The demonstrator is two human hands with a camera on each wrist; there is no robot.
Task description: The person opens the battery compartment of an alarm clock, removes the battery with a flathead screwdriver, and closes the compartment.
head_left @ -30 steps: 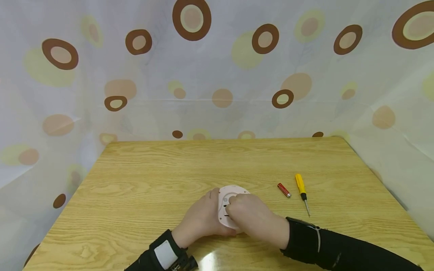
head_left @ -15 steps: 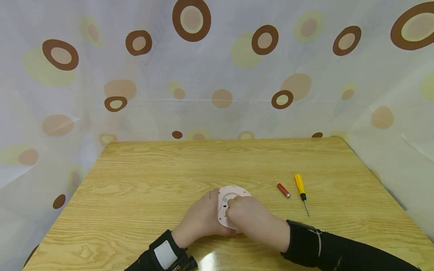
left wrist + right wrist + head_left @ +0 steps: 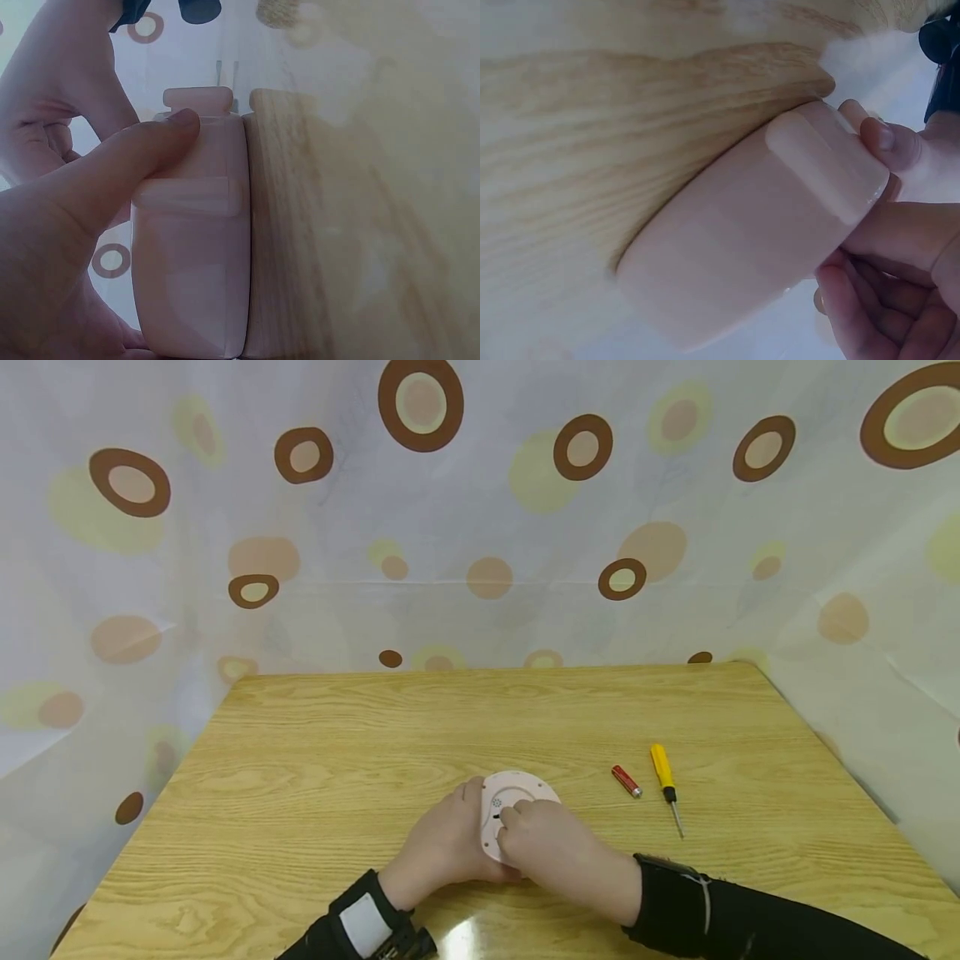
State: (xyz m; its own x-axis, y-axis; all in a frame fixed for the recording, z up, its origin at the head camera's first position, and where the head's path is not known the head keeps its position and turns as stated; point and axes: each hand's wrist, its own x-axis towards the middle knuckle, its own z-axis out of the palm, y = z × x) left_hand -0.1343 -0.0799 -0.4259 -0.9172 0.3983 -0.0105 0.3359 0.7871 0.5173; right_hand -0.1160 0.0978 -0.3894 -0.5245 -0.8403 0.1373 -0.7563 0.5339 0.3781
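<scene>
A pale pink rounded plastic device lies on the table with its back up, showing small screws and a cluster of speaker holes. My left hand grips its left side. In the left wrist view, the left thumb lies along the pink side wall, close to a raised tab. My right hand is over the lower right of the back, fingers curled and fingertips against it. The right wrist view shows the right fingers bent at the back's edge. I cannot tell whether they pinch something there.
On the wooden table, a red battery lies to the right of the device. Beyond it lies a screwdriver with a yellow handle, its tip toward me. A patterned curtain hangs behind the table.
My right hand has shifted slightly down over the device's back, uncovering more of its top right. The left hand keeps its grip, and the battery and screwdriver stay where they were.
</scene>
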